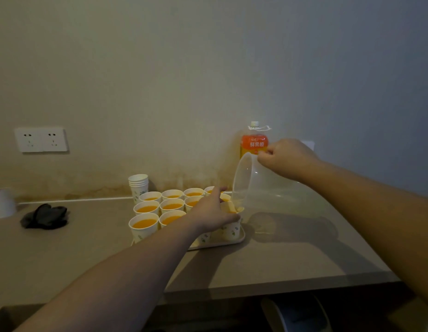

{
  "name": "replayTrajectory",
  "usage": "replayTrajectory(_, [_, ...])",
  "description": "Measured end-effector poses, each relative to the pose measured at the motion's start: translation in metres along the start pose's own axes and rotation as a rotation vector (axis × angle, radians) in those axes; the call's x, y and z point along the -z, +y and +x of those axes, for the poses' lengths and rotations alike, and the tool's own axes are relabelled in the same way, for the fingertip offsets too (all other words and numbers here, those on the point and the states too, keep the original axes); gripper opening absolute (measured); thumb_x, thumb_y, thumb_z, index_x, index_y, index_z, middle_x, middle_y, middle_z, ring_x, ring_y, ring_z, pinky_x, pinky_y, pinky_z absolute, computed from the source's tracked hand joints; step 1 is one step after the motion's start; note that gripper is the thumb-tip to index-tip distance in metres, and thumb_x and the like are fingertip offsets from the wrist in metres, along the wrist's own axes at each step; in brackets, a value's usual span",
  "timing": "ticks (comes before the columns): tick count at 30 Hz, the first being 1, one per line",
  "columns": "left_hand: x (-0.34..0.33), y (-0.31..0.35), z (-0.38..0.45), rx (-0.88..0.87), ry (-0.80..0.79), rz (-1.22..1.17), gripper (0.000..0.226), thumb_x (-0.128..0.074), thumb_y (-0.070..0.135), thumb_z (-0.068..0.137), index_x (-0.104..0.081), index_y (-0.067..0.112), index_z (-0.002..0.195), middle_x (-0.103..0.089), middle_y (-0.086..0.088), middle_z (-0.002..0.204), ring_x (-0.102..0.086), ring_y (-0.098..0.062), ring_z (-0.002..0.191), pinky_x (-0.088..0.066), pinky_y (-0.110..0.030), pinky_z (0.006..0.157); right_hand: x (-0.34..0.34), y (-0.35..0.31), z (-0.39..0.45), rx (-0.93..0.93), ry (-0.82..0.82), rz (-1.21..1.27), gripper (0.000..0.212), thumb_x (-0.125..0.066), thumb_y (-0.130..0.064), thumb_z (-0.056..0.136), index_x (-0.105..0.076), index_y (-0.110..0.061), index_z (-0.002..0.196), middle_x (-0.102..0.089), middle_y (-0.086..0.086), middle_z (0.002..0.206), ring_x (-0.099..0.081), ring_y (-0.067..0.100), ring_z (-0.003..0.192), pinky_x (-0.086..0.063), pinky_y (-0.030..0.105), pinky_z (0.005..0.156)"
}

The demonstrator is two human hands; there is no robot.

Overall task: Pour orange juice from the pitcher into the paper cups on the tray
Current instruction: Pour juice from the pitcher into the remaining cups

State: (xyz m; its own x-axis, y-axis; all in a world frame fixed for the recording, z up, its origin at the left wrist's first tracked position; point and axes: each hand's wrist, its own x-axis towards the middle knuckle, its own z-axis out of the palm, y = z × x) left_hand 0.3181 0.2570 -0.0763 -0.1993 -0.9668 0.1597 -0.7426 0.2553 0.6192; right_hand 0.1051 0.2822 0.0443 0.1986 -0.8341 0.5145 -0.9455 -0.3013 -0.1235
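Several white paper cups [146, 225] holding orange juice stand in rows on a pale tray [240, 238]. My right hand [286, 158] grips the handle of a clear plastic pitcher [261, 185], tipped steeply with its mouth to the left. A last bit of juice runs from its lip into the front right cup [232, 230]. My left hand [211, 210] reaches over the tray and holds that cup near its rim, thumb at the front, forefinger stretched toward the back row. The pitcher looks almost drained.
An orange juice bottle [254, 142] stands against the wall behind the pitcher. A stack of unused cups [138, 185] sits behind the tray's left. A black cloth [45, 216] and a white roll [3, 202] lie at the left. The counter edge [280, 285] runs near me.
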Motion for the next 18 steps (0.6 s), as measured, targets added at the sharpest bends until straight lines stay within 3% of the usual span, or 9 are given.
replayTrajectory(12, [-0.006,-0.008,0.004,0.011,0.061,0.199,0.096,-0.075,0.065,0.079,-0.026,0.033,0.154,-0.058,0.001,0.144,-0.057,-0.026,0.127,-0.055,-0.046,0.100,-0.003,0.003,0.000,-0.041,0.007,0.070,0.041,-0.043,-0.040,0.101,-0.055,-0.023,0.065,-0.052,0.002,0.065,-0.048,0.013,0.058,-0.036,0.027,0.058])
replayTrajectory(15, [-0.009,-0.010,0.005,0.030,0.049,0.263,0.100,-0.072,0.074,0.073,-0.027,0.034,0.153,-0.060,0.001,0.142,-0.060,-0.027,0.123,-0.058,-0.046,0.093,-0.003,0.002,-0.002,-0.049,0.012,0.078,0.040,-0.044,-0.039,0.100,-0.052,-0.023,0.064,-0.051,0.001,0.065,-0.047,0.013,0.059,-0.031,0.027,0.055])
replayTrajectory(18, [-0.009,-0.012,0.006,0.052,0.042,0.282,0.106,-0.068,0.082,0.066,-0.027,0.037,0.151,-0.060,0.002,0.143,-0.058,-0.029,0.126,-0.056,-0.049,0.096,-0.006,0.001,-0.002,-0.063,0.014,0.102,0.040,-0.045,-0.040,0.099,-0.054,-0.022,0.064,-0.053,0.002,0.067,-0.050,0.016,0.062,-0.030,0.027,0.055])
